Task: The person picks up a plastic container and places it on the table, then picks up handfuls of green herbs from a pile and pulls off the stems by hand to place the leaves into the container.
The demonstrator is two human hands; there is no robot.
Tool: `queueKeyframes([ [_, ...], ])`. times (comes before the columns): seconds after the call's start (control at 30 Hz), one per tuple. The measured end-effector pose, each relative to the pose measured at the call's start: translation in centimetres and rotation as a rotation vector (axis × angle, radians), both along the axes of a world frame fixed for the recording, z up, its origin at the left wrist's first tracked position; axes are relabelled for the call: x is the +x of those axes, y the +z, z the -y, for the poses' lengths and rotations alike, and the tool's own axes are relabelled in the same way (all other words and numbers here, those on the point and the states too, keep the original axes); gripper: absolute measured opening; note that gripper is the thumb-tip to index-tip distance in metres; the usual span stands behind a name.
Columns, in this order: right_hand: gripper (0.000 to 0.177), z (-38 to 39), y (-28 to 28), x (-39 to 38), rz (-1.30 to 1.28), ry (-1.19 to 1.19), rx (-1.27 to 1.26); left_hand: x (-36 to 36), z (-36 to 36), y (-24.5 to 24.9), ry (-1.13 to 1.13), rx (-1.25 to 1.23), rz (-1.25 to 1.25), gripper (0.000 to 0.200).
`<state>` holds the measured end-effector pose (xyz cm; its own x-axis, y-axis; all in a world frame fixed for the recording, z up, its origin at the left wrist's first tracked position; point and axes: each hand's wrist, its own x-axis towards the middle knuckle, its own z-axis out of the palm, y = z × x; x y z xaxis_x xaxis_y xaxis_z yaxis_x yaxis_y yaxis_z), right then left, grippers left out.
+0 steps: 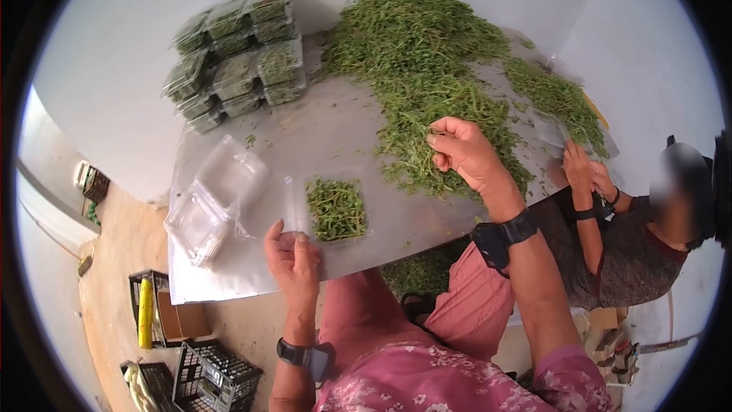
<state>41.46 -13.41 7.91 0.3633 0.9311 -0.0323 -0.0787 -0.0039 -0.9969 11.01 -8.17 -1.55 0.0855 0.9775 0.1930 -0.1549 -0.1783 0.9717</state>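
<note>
An open clear plastic container [335, 210] filled with green herb sprigs lies on the grey table in front of me. My left hand [294, 259] is at its lower left corner, fingers apart and curved, holding nothing that I can see. Farther right and higher, my right hand [461, 154] is over the near part of the big herb pile [427, 53]. Its thumb and forefinger are pinched together; whatever is between them is too small to make out against the leaves. Empty clear containers [200, 217] are stacked left of the filled one.
Filled, closed containers [240, 69] stand stacked at the back left. At the right a co-worker [633, 252] has both hands by a smaller herb heap [553, 95]. Black crates [210, 381] stand on the floor at lower left. A wall runs behind the table [320, 130].
</note>
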Motion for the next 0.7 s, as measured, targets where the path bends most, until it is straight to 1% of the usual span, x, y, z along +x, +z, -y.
queueKeyframes([
  [0.1,0.028,-0.9,0.5,-2.6,-0.152,0.062,0.057,-0.3,-0.2,-0.3,-0.042,-0.011,0.044,0.04],
  [0.2,0.028,-2.1,0.7,-5.6,-0.254,0.17,0.06,-0.4,-0.2,-0.3,-0.036,-0.015,0.007,0.04],
  [0.3,0.028,-3.1,0.0,-8.6,-0.25,0.266,0.042,-0.3,-0.3,-0.4,-0.034,-0.005,-0.001,0.04],
  [0.4,0.027,-3.1,-0.4,-9.8,0.164,0.34,-0.145,-0.3,-0.3,-0.4,-0.034,-0.004,-0.006,0.04],
  [0.5,0.032,-2.9,-2.1,-9.4,0.912,0.057,0.122,-0.3,-0.2,-0.5,-0.037,0.003,0.004,0.04],
  [0.6,0.03,-2.6,-1.7,-8.6,0.88,0.058,0.144,-0.1,-0.2,-0.5,-0.032,0.002,0.014,0.041],
  [0.7,0.027,-2.7,-1.4,-9.4,0.91,0.12,0.211,-0.1,-0.2,-0.5,-0.03,0.012,-0.009,0.041],
])
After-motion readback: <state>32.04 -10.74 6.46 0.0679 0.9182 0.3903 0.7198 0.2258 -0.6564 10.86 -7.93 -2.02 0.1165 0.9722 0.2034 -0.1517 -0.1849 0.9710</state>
